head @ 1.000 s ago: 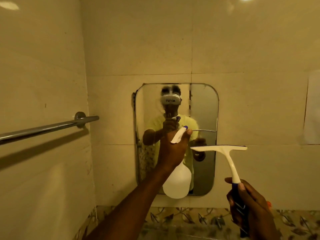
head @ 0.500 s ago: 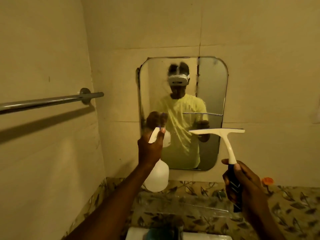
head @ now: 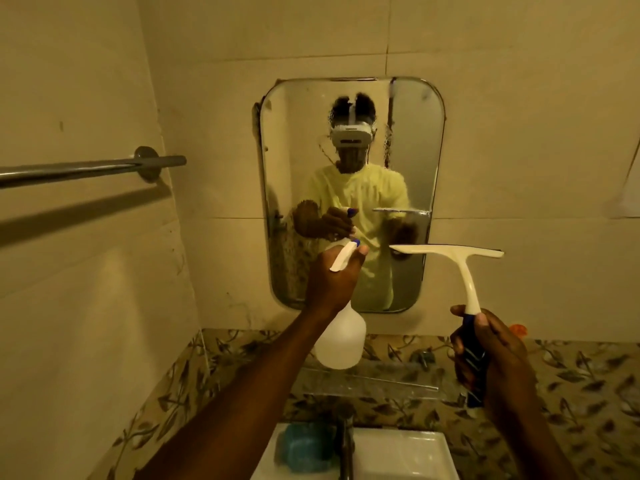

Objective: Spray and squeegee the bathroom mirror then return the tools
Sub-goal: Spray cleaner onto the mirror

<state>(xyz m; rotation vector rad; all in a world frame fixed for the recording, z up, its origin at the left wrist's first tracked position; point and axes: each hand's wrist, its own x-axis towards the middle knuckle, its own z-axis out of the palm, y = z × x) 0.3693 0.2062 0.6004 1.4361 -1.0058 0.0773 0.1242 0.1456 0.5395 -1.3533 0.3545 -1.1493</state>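
Note:
A rounded rectangular mirror hangs on the tiled wall straight ahead, speckled with droplets. My left hand grips the neck of a white spray bottle, nozzle aimed at the lower part of the glass, a finger on the trigger. My right hand holds the blue handle of a white squeegee. Its blade is level in front of the mirror's lower right part, apart from the glass. The mirror reflects a person in a yellow shirt.
A chrome towel bar sticks out from the left wall. Below the mirror runs a leaf-patterned tile band with a clear glass shelf. A white sink with a tap and something blue in it lies at the bottom.
The view has tilted down, so the mirror sits higher and the sink has come into sight. Both hands stay raised before the mirror, bottle and squeegee still held; droplets now show on the glass.

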